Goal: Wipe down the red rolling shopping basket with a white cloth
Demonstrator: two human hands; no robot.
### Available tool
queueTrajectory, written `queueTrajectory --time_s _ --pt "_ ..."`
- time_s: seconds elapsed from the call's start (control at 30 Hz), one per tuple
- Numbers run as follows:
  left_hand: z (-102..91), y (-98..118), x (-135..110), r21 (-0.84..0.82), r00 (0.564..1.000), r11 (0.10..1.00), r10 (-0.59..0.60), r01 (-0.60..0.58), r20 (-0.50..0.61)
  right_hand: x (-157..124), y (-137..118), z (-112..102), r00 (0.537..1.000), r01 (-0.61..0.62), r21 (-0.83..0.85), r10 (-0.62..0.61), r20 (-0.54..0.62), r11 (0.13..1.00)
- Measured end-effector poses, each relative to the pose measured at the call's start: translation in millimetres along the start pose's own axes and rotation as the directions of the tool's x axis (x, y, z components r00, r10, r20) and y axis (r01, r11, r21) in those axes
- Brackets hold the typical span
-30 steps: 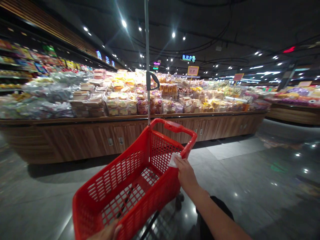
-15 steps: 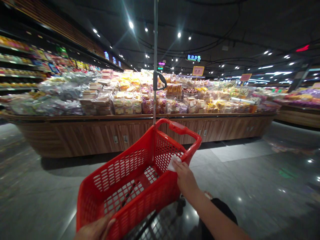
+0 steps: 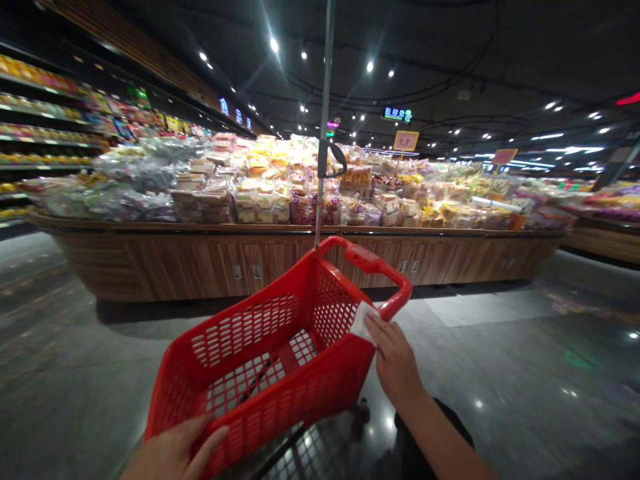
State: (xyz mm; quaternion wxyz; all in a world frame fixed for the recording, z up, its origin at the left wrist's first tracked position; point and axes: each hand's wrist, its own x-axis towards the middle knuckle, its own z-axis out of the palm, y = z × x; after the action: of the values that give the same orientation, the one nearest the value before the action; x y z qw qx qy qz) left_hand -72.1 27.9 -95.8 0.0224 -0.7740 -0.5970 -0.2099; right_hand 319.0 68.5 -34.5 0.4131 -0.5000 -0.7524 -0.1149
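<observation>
The cart (image 3: 320, 403) is glossy red, slotted — right hand (image 3: 397, 357) pinching white tissue (image 3: 363, 321), left hand (image 3: 173, 450) clasping its rim (image 3: 290, 383).

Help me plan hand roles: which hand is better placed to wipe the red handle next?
Probably the right hand: it holds a white tissue or cloth against the rim of the red cart, close beside the handle. The left hand is at the cart's opposite end, with no cloth visible.
</observation>
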Motion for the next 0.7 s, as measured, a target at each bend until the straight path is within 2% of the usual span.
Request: queueTrajectory --time_s 0.03,0.1,0.23,0.3,0.37,0.43,0.6,0.7 --pt "-3.0 12.7 5.3 0.048 0.998 0.997 -0.06 0.061 -0.029 -0.7 2.5 -3.3 1.0 -0.007 -0.042 0.007 -0.012 0.999" --pt "-6.6 46.4 22.0 0.061 0.995 0.994 -0.088 0.091 -0.046 -3.4 3.8 -4.7 1.0 -0.019 -0.137 0.022 0.021 0.99" --pt "1.2 119.5 66.5 0.03 0.997 0.999 0.013 -0.015 0.072 -12.3 -11.1 10.5 0.988 0.028 -0.221 0.006 0.153 0.975" --pt "10.4 142.6 83.4 0.024 0.996 0.999 0.023 -0.025 0.091 -16.2 -22.8 20.5 0.978 0.07 -0.194 -0.03 0.205 0.978" --pt "19.4 152.5 92.6 0.037 0.995 0.999 0.005 -0.008 0.101 -17.3 -30.0 25.8 0.968 0.104 -0.158 -0.063 0.244 0.982" --pt "26.0 152.4 95.2 0.054 0.994 0.998 -0.018 0.013 0.103 -14.9 -28.0 23.3 0.966 0.094 -0.152 -0.054 0.252 0.984" --pt "30.8 142.0 91.4 0.086 0.992 0.996 -0.041 0.031 0.118 -3.8 -0.8 -0.4 0.989 -0.06 -0.24 0.089 0.114 0.969" --pt "30.6 138.9 88.5 0.104 0.991 0.994 -0.041 0.028 0.124 -5.2 -4.1 -0.8 0.991 -0.086 -0.262 0.109 0.078 0.961"
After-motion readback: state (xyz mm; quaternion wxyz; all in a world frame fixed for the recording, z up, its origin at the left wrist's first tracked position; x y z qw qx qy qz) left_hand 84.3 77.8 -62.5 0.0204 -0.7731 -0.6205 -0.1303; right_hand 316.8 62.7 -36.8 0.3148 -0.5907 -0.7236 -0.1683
